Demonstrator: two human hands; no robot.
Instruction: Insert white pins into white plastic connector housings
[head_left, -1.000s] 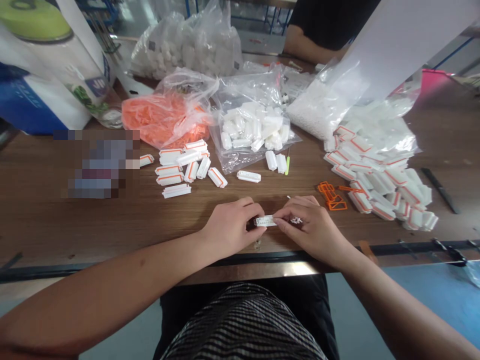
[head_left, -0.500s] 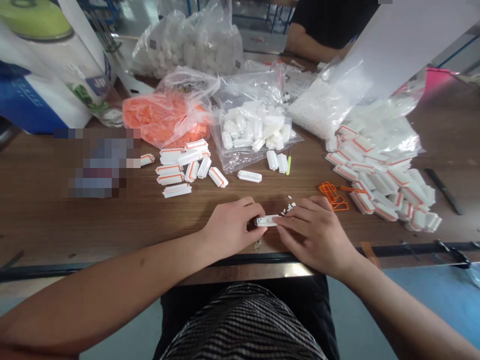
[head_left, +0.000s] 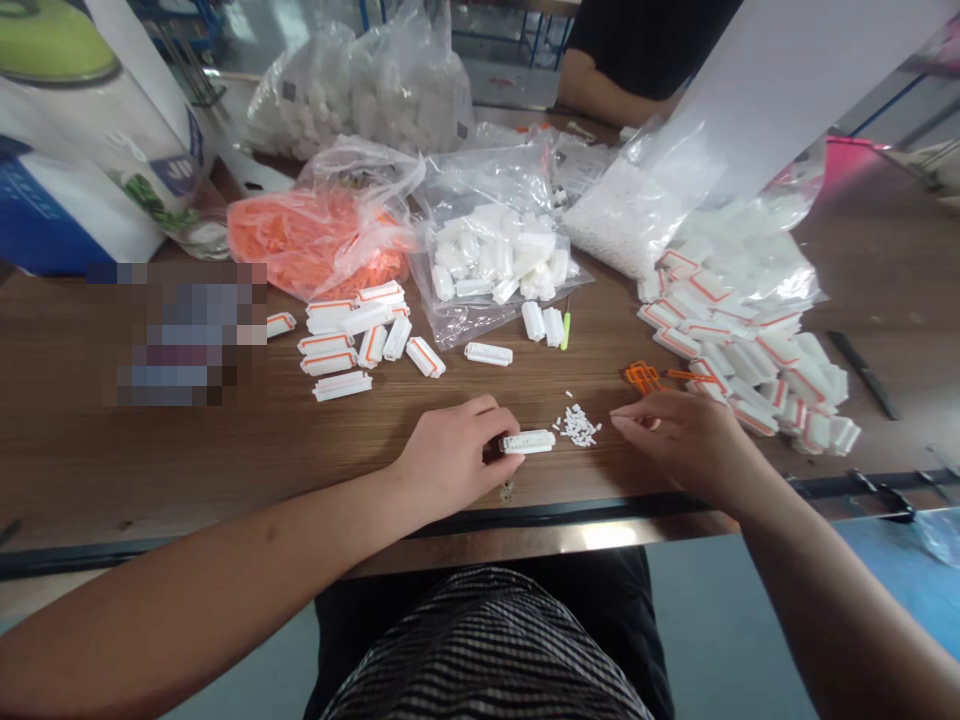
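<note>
At the left of the frame, white housings with orange edging point(head_left: 328, 362) lie in a loose cluster on the table point(head_left: 247, 455). In the lower centre, the left hand point(head_left: 450, 447) holds the left end of a white housing point(head_left: 531, 441) between thumb and fingers. This piece is a short, narrow bar lying lengthwise across the frame, its upper face marked by a row of small slots or bumps; at this size I cannot tell which. Just beside its right end, small white pegs point(head_left: 579, 427) sit in a scattered little heap. Farther right, the right hand point(head_left: 686, 435) is apart from the housing, its fingers narrow and curled; whether they pinch anything is hard to make out. Orange frames point(head_left: 643, 377) lie just beyond it, near a larger pile of housings point(head_left: 750, 366). Half a second ago the right hand covered the housing's right end and most of the pegs; it has moved right, baring both, while the left hand keeps its grip.
</note>
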